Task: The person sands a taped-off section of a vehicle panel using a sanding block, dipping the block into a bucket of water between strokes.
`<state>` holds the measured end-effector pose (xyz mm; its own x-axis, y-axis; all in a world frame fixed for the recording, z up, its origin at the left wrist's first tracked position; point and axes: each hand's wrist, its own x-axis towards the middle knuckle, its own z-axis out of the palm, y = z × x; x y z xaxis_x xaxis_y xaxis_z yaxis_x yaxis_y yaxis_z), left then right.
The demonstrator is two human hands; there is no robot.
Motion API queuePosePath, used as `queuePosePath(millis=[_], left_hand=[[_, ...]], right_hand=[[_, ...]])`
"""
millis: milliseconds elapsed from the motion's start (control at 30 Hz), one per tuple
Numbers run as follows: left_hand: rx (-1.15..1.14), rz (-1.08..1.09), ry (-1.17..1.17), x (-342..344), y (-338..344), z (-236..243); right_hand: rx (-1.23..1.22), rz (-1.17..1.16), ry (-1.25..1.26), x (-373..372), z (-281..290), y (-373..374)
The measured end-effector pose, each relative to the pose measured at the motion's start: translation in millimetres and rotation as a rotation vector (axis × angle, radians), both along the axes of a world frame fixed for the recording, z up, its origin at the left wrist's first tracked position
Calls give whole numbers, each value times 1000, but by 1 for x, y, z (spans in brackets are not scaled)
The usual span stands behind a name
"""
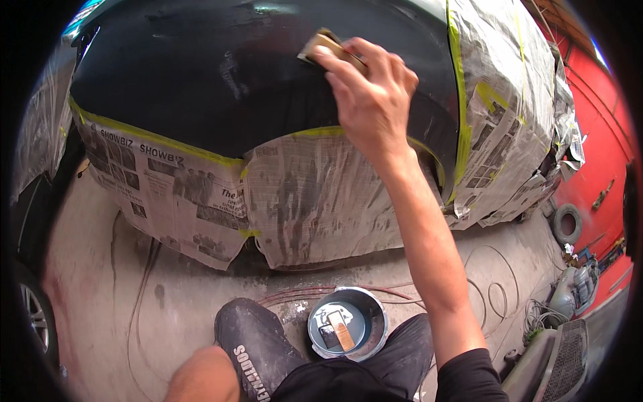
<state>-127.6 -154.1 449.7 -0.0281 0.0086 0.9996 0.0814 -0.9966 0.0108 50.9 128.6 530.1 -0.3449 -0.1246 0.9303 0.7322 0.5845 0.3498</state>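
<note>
My right hand [376,100] is closed around a tan sanding block [323,44], with the thumb and fingers gripping its sides. A thin sheet edge shows under the block, which lies against the dark painted car panel [201,67]. Faint pale smears mark the panel left of the block. At the lower left a bare, rounded part of my left arm [204,376] appears, but the left hand itself is not visible. Between my legs stands a bucket [381,320] of greyish water, holding a tan block [341,331] and a dark piece [328,336].
Newspaper sheets [321,201] fixed with yellow-green tape [201,153] cover the car around the panel. Hoses [288,295] run across the concrete floor [194,288]. A tyre [567,223] leans by the red wall [596,134], near machinery [573,291] on the right.
</note>
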Motion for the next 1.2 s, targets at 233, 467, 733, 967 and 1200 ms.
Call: queuePosePath(millis=[233,467,733,967,1200], left_hand=[[-31,73,14,-3,5,-4],[-29,126,2,-3,7,-6],[30,214,35,-4,-5,4],[33,331,-75,-7,15,4],[-935,421,21,61,102,-220]], right_hand=[[-8,-9,-148,50,14,22],[15,-7,-322,38,38,13],[7,56,-296,69,52,7],[-54,3,-184,138,32,32],[-52,24,-274,99,38,24]])
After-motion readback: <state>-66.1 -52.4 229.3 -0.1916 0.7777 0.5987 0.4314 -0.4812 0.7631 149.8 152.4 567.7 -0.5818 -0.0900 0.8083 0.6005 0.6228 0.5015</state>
